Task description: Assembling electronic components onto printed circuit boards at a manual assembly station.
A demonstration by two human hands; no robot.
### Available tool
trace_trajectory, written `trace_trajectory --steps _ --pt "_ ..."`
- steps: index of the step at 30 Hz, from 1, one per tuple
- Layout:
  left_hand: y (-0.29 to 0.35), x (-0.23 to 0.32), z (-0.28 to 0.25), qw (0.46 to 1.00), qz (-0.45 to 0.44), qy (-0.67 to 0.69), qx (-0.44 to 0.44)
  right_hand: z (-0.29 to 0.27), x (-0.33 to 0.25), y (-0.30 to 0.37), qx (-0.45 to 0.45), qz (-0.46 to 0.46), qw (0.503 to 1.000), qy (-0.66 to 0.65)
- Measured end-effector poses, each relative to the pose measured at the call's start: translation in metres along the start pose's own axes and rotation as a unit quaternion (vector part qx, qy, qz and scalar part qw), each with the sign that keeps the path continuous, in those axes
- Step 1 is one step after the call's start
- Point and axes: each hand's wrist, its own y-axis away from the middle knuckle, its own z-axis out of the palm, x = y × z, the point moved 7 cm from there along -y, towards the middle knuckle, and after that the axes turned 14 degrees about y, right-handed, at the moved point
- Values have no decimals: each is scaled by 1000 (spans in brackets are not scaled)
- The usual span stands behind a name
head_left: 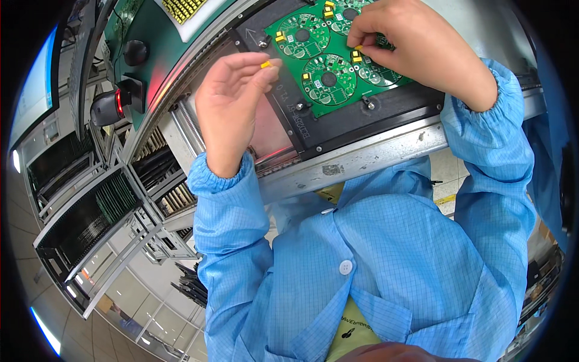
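Note:
A green circuit board panel (294,67) with several round boards lies in a black carrier (338,131). Small yellow block-shaped components stand on the round boards. My left hand (232,90) is raised beside the panel's left edge, pinching a yellow component (265,64) between thumb and fingertips, apart from the board. Over the right part of the panel is my right hand (410,39), its thumb and index finger closed on another yellow component (359,47) at the board surface. Whether that piece is seated cannot be seen. My right hand hides part of the round boards beneath it.
A metal rail (374,155) runs along the carrier's near side. At the upper left are a white tray of yellow components (183,8), a black mouse (136,53) and a scanner with a red light (105,108). Racks of boards (90,211) stand at left.

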Motion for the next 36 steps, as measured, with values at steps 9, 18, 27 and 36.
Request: trace_trajectory --steps 9,18,27,36 --pt "13 13 24 947 160 -279 -6 7 23 3 -18 121 939 -321" --pt "22 19 39 868 281 -407 -43 34 28 -5 9 261 715 -649" --pt "20 17 46 863 300 -404 -39 42 29 -16 -4 -144 494 -857" --pt "21 24 51 839 329 -429 -67 37 35 -3 37 293 716 -633"
